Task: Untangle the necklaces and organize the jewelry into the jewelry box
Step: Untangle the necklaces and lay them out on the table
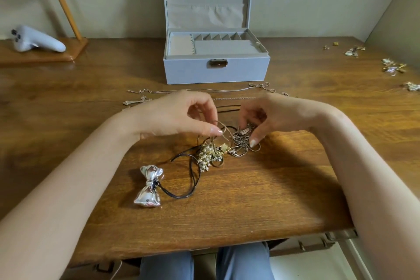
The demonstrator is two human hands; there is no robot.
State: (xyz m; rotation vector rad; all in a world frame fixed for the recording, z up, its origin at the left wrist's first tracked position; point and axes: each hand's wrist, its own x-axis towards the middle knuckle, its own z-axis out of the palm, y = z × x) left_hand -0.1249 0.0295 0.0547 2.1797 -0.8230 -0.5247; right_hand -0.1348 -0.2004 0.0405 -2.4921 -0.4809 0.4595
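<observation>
Tangle: a knot of necklaces (225,148) lies on the wooden table (250,200), in the middle, with gold beaded parts to the left and silver chains to the right.
Left hand: the left hand (181,113) comes from 9 o'clock and pinches a thin brownish strand of the tangle between thumb and fingers, lifted a little.
Right hand: the right hand (270,113) comes from 3 o'clock, fingers curled down, pinching the silver chains.
Bow pendant: a silver bow pendant (150,186) on a black cord (193,179) lies at 7 o'clock from the tangle; the cord runs into it.
Jewelry box: the grey jewelry box (216,68) stands at 12 o'clock, lid upright.
Laid-out chains: thin chains (193,90) lie stretched flat between box and hands.
Small pieces: loose small pieces (393,67) lie at 2 o'clock, well apart.
</observation>
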